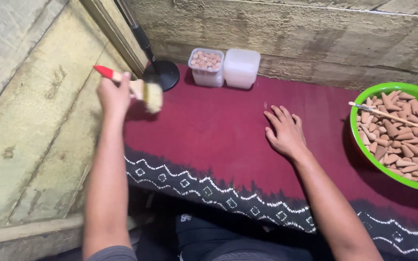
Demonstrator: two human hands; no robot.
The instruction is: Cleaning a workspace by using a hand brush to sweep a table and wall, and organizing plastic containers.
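Note:
My left hand (113, 94) grips a paintbrush (143, 91) with a red handle and pale bristles, held just above the left edge of a dark red cloth (209, 130). My right hand (285, 131) lies flat, palm down with fingers spread, on the middle of the cloth and holds nothing. A green bowl (368, 157) at the right is full of brown cone-shaped pieces, with a thin wooden stick (397, 119) resting across them.
Two clear plastic tubs stand against the back wall: one (207, 66) holds small round brown pieces, the other (241, 67) is closed with a white lid. A black round stand base (163, 75) with a pole sits left of them. Rough concrete walls close in the left and back.

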